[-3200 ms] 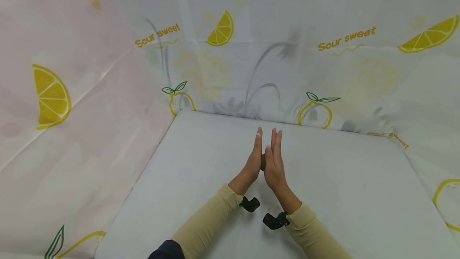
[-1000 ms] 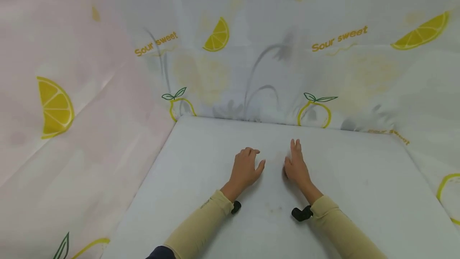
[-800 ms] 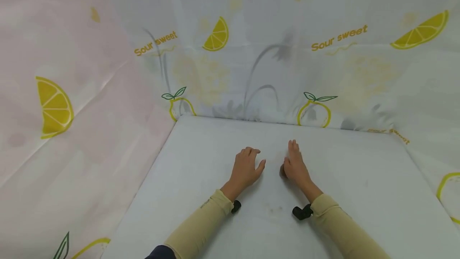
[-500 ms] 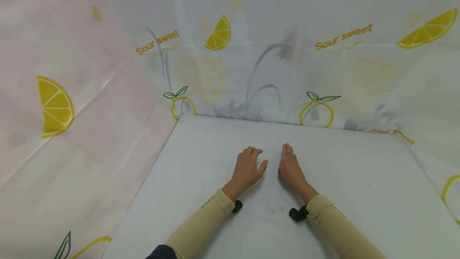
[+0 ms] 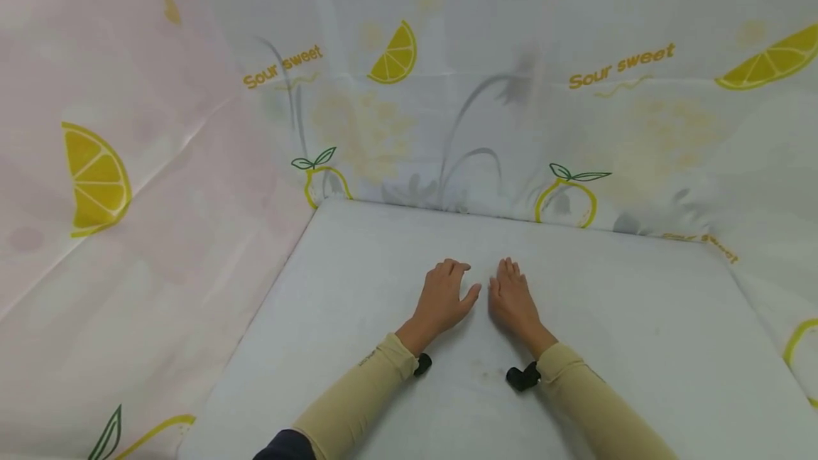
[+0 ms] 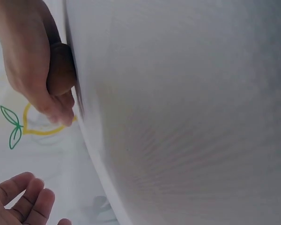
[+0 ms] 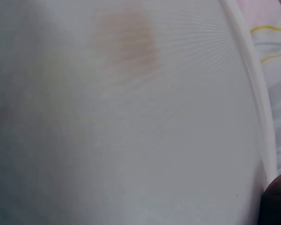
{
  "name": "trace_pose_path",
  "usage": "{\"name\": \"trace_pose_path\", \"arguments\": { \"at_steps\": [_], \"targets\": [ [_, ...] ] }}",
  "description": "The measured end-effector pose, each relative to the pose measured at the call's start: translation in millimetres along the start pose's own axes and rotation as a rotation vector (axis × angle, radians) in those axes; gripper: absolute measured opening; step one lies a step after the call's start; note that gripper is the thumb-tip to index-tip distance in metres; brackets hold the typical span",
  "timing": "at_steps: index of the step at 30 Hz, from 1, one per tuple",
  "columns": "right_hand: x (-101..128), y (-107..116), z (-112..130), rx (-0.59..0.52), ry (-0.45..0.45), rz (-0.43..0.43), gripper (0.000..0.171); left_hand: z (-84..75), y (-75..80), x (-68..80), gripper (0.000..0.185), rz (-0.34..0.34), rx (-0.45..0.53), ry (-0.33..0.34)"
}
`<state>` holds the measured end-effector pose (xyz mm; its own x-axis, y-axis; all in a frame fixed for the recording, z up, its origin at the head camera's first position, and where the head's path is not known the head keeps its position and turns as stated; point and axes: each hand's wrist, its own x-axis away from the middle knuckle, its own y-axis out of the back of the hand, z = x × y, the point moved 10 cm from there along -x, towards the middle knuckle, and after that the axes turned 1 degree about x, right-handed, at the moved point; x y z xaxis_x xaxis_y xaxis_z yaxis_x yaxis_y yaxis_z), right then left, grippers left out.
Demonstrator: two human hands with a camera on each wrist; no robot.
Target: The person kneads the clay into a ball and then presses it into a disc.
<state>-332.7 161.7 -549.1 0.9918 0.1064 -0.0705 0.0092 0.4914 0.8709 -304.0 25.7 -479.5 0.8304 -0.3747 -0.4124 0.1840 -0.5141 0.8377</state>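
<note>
Both hands lie palm down, side by side, on the white table (image 5: 639,318); neither holds anything. My left hand (image 5: 444,295) rests with its fingertips slightly bent and its thumb pointing toward the right hand. My right hand (image 5: 511,297) lies flat, fingers straight, a small gap from the left thumb. In the left wrist view the left hand (image 6: 35,61) touches the table surface (image 6: 187,117), and fingers of the right hand (image 6: 21,201) show at the bottom left. The right wrist view is almost all table (image 7: 131,122).
A cloth backdrop (image 5: 486,91) printed with lemons and "Sour sweet" rises at the back and both sides of the table. Small black cameras (image 5: 522,377) sit at each beige-sleeved wrist. A faint stain (image 5: 482,371) marks the table between the forearms.
The hands, earlier pressed palm to palm and upright, now lie flat on the table. Over the last second the right hand slid left toward the left hand.
</note>
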Motion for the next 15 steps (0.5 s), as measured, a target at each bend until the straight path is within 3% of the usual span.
{"name": "trace_pose_path", "arguments": {
  "at_steps": [15],
  "targets": [
    [-9, -11, 4, 0.158, -0.041, 0.026, 0.058, 19.5, -10.9, 0.4, 0.068, 0.093, -0.014, 0.054]
  ]
}}
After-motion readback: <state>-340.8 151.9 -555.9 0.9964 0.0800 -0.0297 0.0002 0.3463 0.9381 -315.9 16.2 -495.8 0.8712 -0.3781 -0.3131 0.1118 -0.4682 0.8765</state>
